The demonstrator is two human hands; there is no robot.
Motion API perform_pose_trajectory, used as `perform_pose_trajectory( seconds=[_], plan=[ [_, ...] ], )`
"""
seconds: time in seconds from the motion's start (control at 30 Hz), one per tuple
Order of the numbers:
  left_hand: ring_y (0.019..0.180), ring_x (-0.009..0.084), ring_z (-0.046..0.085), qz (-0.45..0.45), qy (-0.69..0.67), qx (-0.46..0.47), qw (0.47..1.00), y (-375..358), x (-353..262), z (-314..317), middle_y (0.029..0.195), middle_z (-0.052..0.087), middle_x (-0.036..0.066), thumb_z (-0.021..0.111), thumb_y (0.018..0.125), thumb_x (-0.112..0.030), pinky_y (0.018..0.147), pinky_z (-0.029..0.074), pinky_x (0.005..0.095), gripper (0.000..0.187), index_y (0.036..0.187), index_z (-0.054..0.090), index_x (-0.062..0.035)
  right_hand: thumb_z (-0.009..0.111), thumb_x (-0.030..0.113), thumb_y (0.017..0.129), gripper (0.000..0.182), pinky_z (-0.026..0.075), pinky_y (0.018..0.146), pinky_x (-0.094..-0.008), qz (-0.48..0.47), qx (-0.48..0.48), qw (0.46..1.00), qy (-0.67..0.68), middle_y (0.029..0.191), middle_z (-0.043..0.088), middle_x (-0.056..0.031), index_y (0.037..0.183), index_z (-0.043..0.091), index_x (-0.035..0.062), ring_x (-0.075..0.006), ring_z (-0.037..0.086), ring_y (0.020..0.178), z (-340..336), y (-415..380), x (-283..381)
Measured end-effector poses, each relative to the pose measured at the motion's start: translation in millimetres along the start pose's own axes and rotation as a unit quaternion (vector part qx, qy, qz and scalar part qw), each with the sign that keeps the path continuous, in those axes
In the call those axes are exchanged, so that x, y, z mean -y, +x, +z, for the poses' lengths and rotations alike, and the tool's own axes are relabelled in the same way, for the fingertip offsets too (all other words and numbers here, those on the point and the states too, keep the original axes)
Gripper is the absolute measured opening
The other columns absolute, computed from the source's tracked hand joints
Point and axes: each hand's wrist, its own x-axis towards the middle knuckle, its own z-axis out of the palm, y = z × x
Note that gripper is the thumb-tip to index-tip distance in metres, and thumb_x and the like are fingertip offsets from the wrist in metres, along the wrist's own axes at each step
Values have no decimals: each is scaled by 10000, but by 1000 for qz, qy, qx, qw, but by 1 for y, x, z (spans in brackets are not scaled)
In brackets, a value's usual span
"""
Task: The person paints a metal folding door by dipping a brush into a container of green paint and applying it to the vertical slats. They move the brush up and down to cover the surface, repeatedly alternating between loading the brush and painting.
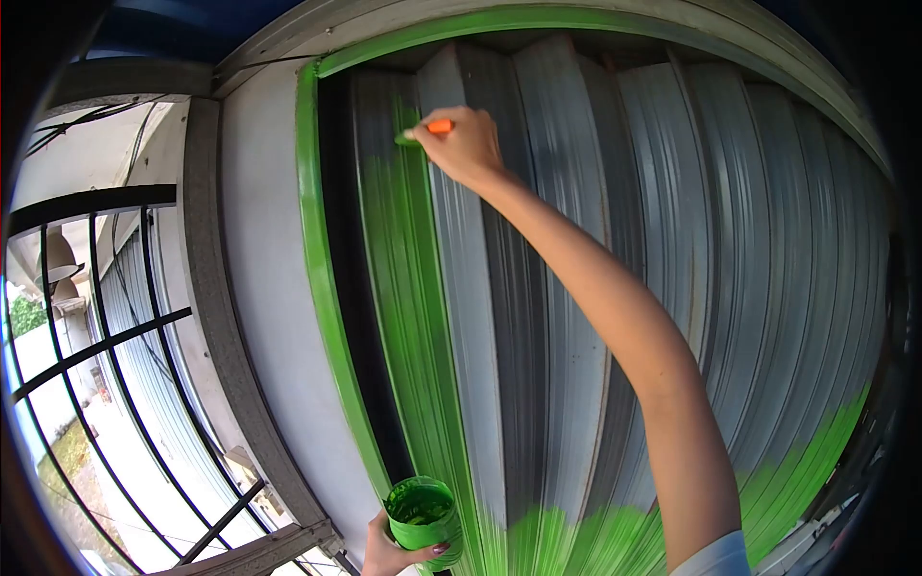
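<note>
My right hand (463,147), reaching up at the top left of the folding metal door, is closed around a paintbrush (440,126) with an orange handle. Green paint covers its bristles, which touch the leftmost grey panel. Wet-looking green paint (408,259) runs down that panel in streaks, thinner near the top. Low in the view, my left hand (399,552) grips a paint-smeared container (440,534) with green paint inside. The container is upright with its mouth open toward me, close to the foot of the painted strip.
A green frame (312,211) borders the door's left side and top. Unpainted grey folds (663,182) extend right, with green along their lower ends (615,542). At left stand a white wall strip (264,240), a grey post (216,259) and black window bars (106,346).
</note>
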Motion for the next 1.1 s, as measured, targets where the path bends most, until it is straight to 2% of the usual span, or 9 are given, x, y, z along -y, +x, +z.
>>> perform_pose_trajectory(
  seconds=[0.2,0.33,0.5,0.53,0.63,0.67,0.77,0.97,1.1],
  plan=[
    [981,224,629,-23,32,-14,999,-32,25,-8,1091,636,148,901,540,-216,868,522,364,779,1177,541,51,650,207,846,164,441,422,-282,-31,66,996,49,521,549,-35,767,613,69,-113,510,419,25,-150,0],
    [932,231,646,-28,0,-16,999,-45,2,10,1058,647,150,920,521,-265,826,545,363,781,1138,562,54,644,174,846,227,420,388,-262,21,182,981,60,546,574,-29,1019,640,26,-108,512,415,2,-269,31],
    [924,221,647,-51,-4,-11,999,-77,19,5,1043,653,144,919,520,-252,826,544,362,751,1111,573,55,648,154,810,143,406,380,-276,81,327,935,112,525,591,-65,761,671,22,-155,537,391,-16,-355,59],
    [925,220,646,-47,2,-5,999,-79,15,5,1047,652,144,918,519,-249,829,544,362,752,1113,571,56,649,166,793,212,405,384,-297,81,332,932,122,475,555,-63,620,630,46,-166,527,385,-12,-351,57],
    [936,221,643,-61,-5,-6,998,-87,4,5,1053,650,146,923,506,-239,835,541,363,767,1117,568,59,624,193,764,255,432,455,-354,58,267,957,92,445,500,-52,544,568,74,-180,488,394,7,-287,32],
    [938,221,642,-61,5,-14,998,-90,6,3,1052,650,146,924,504,-239,834,542,362,771,1119,566,58,614,198,751,279,419,462,-368,132,306,940,76,433,467,-45,511,540,76,-183,457,390,12,-249,25],
    [942,220,641,-64,-10,-27,998,-89,0,5,1050,650,144,928,494,-241,831,542,362,789,1127,562,55,598,212,758,336,379,403,-332,67,227,971,35,392,432,-17,460,496,96,-152,420,362,15,-140,12],
    [931,220,641,-58,9,-39,998,-87,4,0,1053,648,142,935,475,-269,840,543,359,818,1130,560,46,671,295,761,230,534,621,-375,-6,-52,997,50,659,659,-127,710,703,72,-299,653,622,2,-4,19],
    [936,218,640,-70,23,-71,995,-91,0,2,1057,646,139,936,480,-284,844,543,357,823,1133,558,45,679,282,755,230,524,592,-373,44,-42,996,70,638,645,-135,731,703,55,-307,644,604,16,16,5]
  ],
)
